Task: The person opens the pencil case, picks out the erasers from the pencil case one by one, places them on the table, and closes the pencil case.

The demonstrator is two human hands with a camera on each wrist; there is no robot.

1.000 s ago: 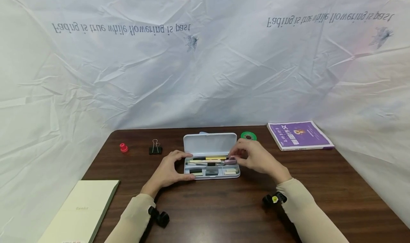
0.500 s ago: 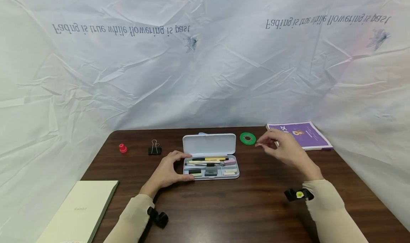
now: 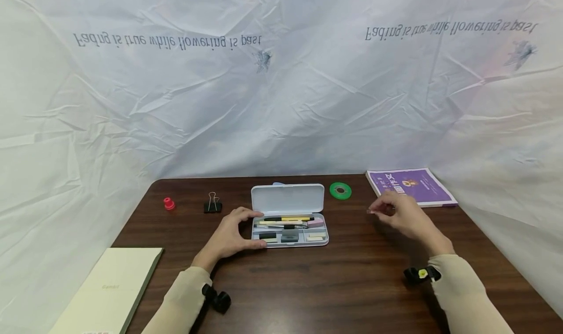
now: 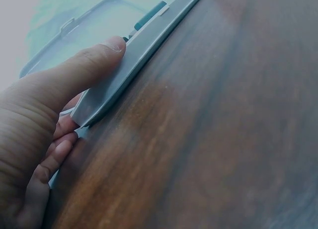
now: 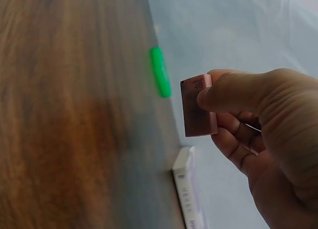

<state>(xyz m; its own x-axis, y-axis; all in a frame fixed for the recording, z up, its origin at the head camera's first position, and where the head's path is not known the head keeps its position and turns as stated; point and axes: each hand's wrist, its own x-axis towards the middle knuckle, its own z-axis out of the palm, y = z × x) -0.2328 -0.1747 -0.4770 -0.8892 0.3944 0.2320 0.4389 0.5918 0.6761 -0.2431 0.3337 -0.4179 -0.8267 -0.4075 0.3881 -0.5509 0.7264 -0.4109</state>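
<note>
A white pencil case (image 3: 288, 198) lies with its lid raised in the middle of the table. My left hand (image 3: 227, 235) grips its left end, thumb on the front wall, as the left wrist view also shows. Inside are a yellow-and-black pen (image 3: 292, 219), other pens, a pinkish-purple block (image 3: 315, 223), dark pieces (image 3: 289, 235) and white pieces (image 3: 315, 236) in the front compartments. To the right, my right hand (image 3: 406, 219) pinches a small pink eraser (image 5: 195, 112) with print on it between thumb and fingers, off the table, in front of the purple book (image 3: 411, 183).
A green tape roll (image 3: 340, 190) lies behind and right of the case. Left of the case are a black binder clip (image 3: 213, 207) and a red stepped piece (image 3: 169, 204). A pale notebook (image 3: 110, 290) lies at the front left. A white curtain hangs behind the table.
My right hand has left the pencil case and moved right, past the tape roll, then down a little, with the eraser pinched. The left hand has stayed on the case.
</note>
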